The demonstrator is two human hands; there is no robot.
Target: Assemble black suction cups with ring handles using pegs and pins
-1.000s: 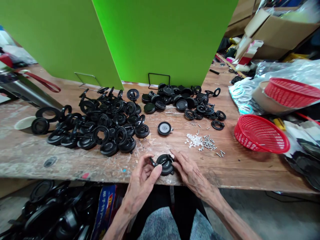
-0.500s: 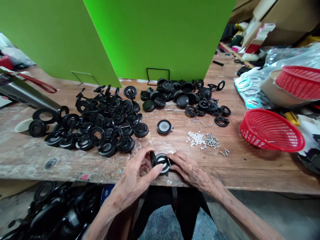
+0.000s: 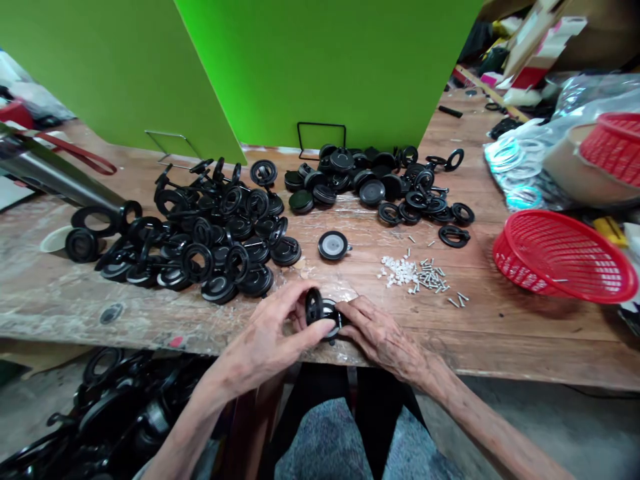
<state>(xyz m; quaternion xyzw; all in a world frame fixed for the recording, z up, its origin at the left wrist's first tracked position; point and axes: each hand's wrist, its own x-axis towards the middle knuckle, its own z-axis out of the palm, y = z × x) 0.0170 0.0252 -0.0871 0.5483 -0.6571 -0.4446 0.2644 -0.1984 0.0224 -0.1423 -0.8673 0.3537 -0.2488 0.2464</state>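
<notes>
Near the table's front edge, my left hand (image 3: 273, 327) pinches a black ring-ended arm (image 3: 313, 305) between thumb and fingers. The ring stands upright, and its arm meets a round black suction-cup base (image 3: 330, 309) with a pale face. My right hand (image 3: 383, 337) grips the right side of that base, fingers closed on its edge. The fingers partly hide where arm and base meet. Just beyond lies a loose black suction cup (image 3: 333, 246) with a grey centre. To the right are a heap of small white pieces (image 3: 399, 271) and several metal screws (image 3: 431, 275).
Heaped black ring-armed parts (image 3: 220, 247) cover the left of the table; black suction-cup bases (image 3: 345, 173) are piled behind. A red basket (image 3: 565, 257) stands right. Green panels (image 3: 325, 67) rise at the back. More black parts (image 3: 130, 413) lie below the table at left.
The ring in my left hand has turned so its round face shows more. My right hand stays on the base. The whole view has shifted slightly.
</notes>
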